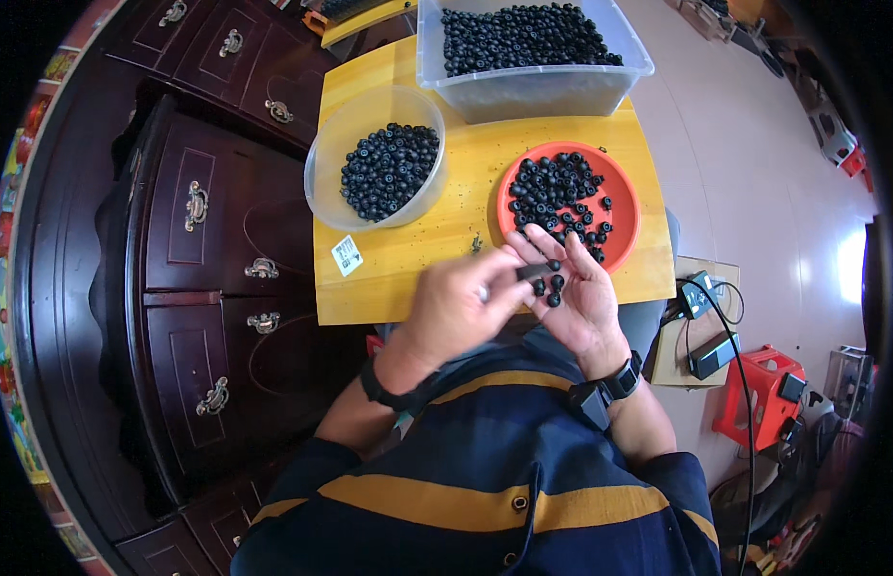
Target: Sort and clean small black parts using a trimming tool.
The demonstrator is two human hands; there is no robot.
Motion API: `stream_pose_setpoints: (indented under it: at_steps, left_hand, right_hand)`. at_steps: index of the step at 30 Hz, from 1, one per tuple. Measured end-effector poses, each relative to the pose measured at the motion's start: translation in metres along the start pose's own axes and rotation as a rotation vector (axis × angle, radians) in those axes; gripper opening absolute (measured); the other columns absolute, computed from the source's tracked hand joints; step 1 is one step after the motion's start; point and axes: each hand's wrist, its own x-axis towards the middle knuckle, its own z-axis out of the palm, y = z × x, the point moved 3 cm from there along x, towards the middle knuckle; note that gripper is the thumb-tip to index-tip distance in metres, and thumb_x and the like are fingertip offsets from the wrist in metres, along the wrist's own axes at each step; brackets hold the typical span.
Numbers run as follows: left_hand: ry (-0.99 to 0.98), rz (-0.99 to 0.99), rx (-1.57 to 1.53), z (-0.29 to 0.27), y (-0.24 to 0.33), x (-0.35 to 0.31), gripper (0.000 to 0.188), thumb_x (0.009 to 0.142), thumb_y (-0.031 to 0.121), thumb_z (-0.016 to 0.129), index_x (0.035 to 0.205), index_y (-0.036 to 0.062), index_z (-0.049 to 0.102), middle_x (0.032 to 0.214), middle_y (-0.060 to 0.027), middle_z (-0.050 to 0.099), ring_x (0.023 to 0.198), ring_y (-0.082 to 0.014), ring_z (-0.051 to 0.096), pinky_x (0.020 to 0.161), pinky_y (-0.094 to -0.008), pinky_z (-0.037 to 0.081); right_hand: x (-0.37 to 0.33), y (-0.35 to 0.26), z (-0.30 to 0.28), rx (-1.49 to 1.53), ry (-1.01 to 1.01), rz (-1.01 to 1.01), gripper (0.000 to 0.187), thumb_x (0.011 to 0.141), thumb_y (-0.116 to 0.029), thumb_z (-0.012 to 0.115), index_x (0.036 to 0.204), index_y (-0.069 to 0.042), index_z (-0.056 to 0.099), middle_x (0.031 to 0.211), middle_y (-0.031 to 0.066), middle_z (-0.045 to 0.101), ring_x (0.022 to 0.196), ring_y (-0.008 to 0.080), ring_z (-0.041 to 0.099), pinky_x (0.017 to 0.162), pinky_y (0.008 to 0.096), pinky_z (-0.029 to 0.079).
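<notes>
My right hand point(588, 312) is palm up with its fingers spread, and several black beads point(556, 284) lie in it. They look like small round plastic pieces with a hole. My left hand point(456, 302) reaches across it from the left. Between its thumb and fingers it pinches a short, dark, flat tool point(535, 273), whose tip is close to the beads. The exact kind of tool is unclear. Just beyond my right fingers sits a red round dish point(624, 216) partly filled with the same beads.
On the yellow wooden table point(475, 134) stand a clear round bowl point(321, 182) and a large clear bin point(533, 96), both holding black beads. A white label point(346, 255) lies near the left edge. Dark wooden drawers point(216, 211) flank the left; a red stool point(753, 389) stands right.
</notes>
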Motion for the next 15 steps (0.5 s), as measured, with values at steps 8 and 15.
stream_pose_setpoints:
  at_steps: [8, 15]
  left_hand:
    - [-0.127, -0.011, 0.148, 0.037, -0.006, -0.008, 0.026, 0.082, 0.017, 0.076, 0.106, 0.0081, 0.068, 0.075, -0.0113, 0.069, 0.07, -0.0327, 0.07, 0.06, -0.0436, 0.054]
    - [-0.115, -0.009, 0.151, 0.042, -0.008, -0.009, 0.022, 0.082, 0.017, 0.075, 0.1, 0.0083, 0.066, 0.076, -0.0128, 0.07, 0.071, -0.0344, 0.07, 0.06, -0.0453, 0.054]
  right_hand:
    - [-0.003, 0.001, -0.006, 0.013, -0.063, -0.031, 0.051, 0.109, -0.035, 0.038, 0.139, 0.003, 0.051, 0.145, 0.0228, 0.052, 0.134, 0.0348, 0.051, 0.116, 0.0486, 0.038]
    - [-0.003, 0.001, -0.005, -0.011, -0.052, -0.035, 0.049, 0.109, -0.034, 0.039, 0.139, 0.003, 0.052, 0.146, 0.0225, 0.052, 0.134, 0.0352, 0.051, 0.116, 0.0485, 0.039]
